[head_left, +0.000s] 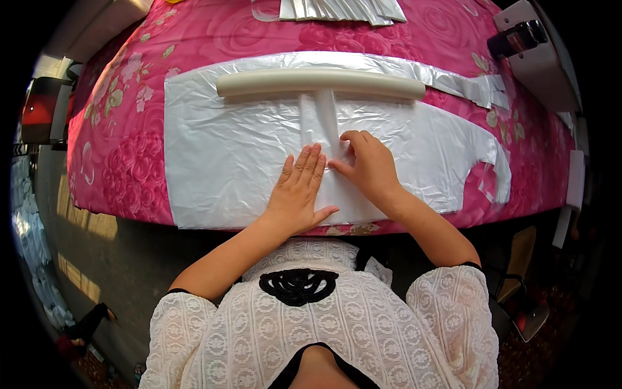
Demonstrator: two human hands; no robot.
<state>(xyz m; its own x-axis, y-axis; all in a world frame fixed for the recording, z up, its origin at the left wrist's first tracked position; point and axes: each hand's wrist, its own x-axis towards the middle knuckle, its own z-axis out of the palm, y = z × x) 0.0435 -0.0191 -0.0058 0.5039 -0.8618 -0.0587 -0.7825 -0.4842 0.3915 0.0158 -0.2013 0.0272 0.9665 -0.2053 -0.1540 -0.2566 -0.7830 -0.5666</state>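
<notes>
A white, glossy plastic sheet (227, 162) lies spread on the table, its right end cut in curves and strips like a disposable apron. Across its far part rests a long cream-coloured tube (317, 83). A narrow folded strip of plastic (318, 120) runs from under the tube toward me. My left hand (297, 194) lies flat on the sheet, fingertips at the near part of the strip. Just right of the strip is my right hand (369, 162), fingers curled and thumb apart from the index finger, touching the plastic. I see nothing held in it.
Pleated white plastic pieces (343, 10) lie at the table's far edge. The pink floral tablecloth (129, 162) shows around the sheet. A dark bottle (516, 39) lies by a white box-like piece (544, 71) at the far right. A chair (521, 285) stands lower right.
</notes>
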